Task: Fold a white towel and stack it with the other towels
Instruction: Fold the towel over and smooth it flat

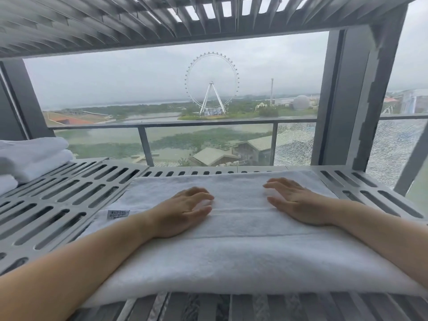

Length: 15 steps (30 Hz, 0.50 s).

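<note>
A white towel [238, 256] lies spread flat on a grey slotted shelf [64, 200], its near edge hanging over the shelf's front. A small label [118, 214] shows at its left edge. My left hand [183, 212] rests palm down on the towel left of centre, fingers slightly bent. My right hand [298, 202] rests palm down right of centre, fingers spread. Neither hand grips the cloth. A stack of folded white towels [30, 158] sits at the far left of the shelf.
A second slotted shelf [115, 22] hangs close overhead. A thick grey post [347, 100] stands at the back right. Behind the shelf are a glass balcony railing [208, 144] and a window with a distant Ferris wheel.
</note>
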### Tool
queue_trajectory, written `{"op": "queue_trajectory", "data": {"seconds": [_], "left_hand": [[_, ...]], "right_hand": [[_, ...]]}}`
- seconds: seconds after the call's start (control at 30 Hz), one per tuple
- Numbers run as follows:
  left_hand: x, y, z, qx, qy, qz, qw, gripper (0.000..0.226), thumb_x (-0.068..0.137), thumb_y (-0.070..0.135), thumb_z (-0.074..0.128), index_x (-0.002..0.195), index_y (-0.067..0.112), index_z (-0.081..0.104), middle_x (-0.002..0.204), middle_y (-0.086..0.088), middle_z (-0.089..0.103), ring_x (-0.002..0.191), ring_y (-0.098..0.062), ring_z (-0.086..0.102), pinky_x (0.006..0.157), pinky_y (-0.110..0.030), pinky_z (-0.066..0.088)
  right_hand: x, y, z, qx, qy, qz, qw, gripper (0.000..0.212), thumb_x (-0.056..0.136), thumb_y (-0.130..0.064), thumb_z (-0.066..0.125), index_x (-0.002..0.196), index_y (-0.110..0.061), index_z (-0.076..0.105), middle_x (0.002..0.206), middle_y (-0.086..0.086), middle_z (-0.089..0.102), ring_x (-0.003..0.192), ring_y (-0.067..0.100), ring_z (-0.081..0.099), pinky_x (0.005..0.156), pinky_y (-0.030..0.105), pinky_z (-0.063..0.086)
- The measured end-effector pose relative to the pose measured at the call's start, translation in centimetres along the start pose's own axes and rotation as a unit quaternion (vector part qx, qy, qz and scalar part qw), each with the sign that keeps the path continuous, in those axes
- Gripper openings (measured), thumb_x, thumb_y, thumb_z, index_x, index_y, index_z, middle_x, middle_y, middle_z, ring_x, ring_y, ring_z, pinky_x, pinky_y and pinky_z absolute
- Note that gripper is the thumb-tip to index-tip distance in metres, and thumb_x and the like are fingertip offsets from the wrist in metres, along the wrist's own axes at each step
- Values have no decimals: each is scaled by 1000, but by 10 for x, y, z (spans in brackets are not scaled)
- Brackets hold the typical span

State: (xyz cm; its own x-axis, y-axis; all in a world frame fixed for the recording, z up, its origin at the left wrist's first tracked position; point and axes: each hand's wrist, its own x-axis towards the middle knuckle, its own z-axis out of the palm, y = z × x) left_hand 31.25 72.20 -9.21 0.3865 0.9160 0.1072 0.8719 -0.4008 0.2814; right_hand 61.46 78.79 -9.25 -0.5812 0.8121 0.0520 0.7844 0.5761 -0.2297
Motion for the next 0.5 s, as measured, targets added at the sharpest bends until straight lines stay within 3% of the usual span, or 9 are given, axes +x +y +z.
{"op": "queue_trajectory", "data": {"seconds": [0.13,0.27,0.4,0.5], "left_hand": [[9,-3,-1,18,-31,-5,999,53,93,56,26,143,38,25,154,16,14,140,-3,10,114,-27,9],[23,-6,-3,18,-16,-6,1000,51,95,52,29,143,36,28,154,13,16,140,-3,11,111,-23,8],[33,-8,-7,45,-31,0,999,52,95,52,28,144,34,27,154,12,16,140,-5,13,111,-25,9],[41,-3,-13,50,-13,21,998,51,96,50,30,144,33,25,155,13,15,140,-5,13,112,-25,8]], "right_hand": [[12,2,1,20,-8,-15,1000,60,90,-58,20,145,-32,15,155,-14,5,140,1,0,112,23,-1],[25,12,-1,26,-7,-3,1000,66,87,-61,18,145,-31,18,155,-13,8,140,1,3,112,23,1],[36,11,-7,-15,-3,-8,1000,57,93,-55,22,144,-29,25,154,-12,16,140,3,13,113,24,8],[41,-7,-13,-29,64,-37,997,50,95,-49,26,140,-29,32,151,-12,26,136,7,25,112,28,21]]}}
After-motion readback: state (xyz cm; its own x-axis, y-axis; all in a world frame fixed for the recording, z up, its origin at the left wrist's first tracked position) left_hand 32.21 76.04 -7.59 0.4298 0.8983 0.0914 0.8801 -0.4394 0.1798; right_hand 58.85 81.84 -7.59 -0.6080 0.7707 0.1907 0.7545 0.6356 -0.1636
